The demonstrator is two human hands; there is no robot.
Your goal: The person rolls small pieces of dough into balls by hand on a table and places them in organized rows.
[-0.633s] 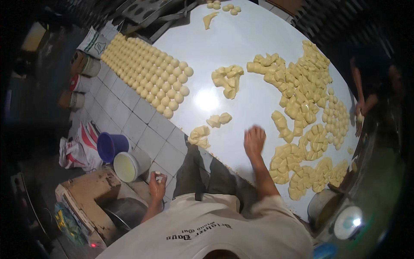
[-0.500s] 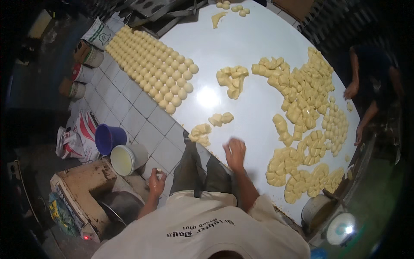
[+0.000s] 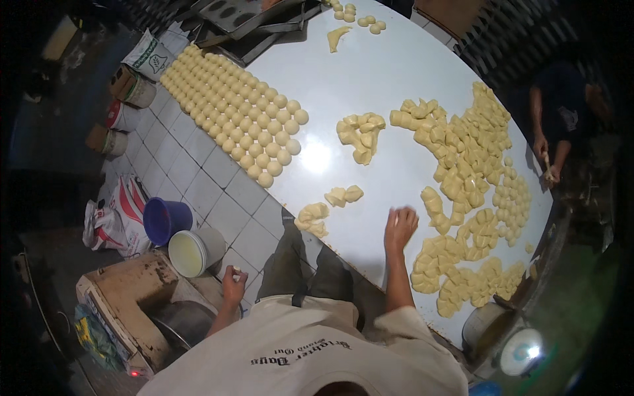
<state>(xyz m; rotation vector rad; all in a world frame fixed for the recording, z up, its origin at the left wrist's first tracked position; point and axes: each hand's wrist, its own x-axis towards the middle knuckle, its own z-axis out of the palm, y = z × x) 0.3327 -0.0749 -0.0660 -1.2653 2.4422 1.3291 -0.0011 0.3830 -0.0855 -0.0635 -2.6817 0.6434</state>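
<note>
My left hand (image 3: 234,288) hangs beside the table's near edge, closed round a small pale piece of dough (image 3: 236,268). Over the white tabletop (image 3: 360,224), my right hand (image 3: 401,226) is held low with its fingers curled down; anything beneath them is hidden. To its right lies a large spread of cut yellow dough pieces (image 3: 456,178). On its left are a loose dough clump (image 3: 312,219) by the edge and a few joined pieces (image 3: 344,195). Another clump (image 3: 361,136) sits farther off. Rows of round dough balls (image 3: 244,119) fill the left side.
Dark metal trays (image 3: 231,20) are stacked at the far left. A purple bucket (image 3: 167,221) and a white bucket (image 3: 197,251) stand on the tiled floor. At the right edge a co-worker's hands (image 3: 548,162) hold some dough near smaller balls (image 3: 512,201).
My right hand has moved right across the table, toward the cut dough. My left hand has dropped slightly. The co-worker's hands have come together. The whole view has shifted a little.
</note>
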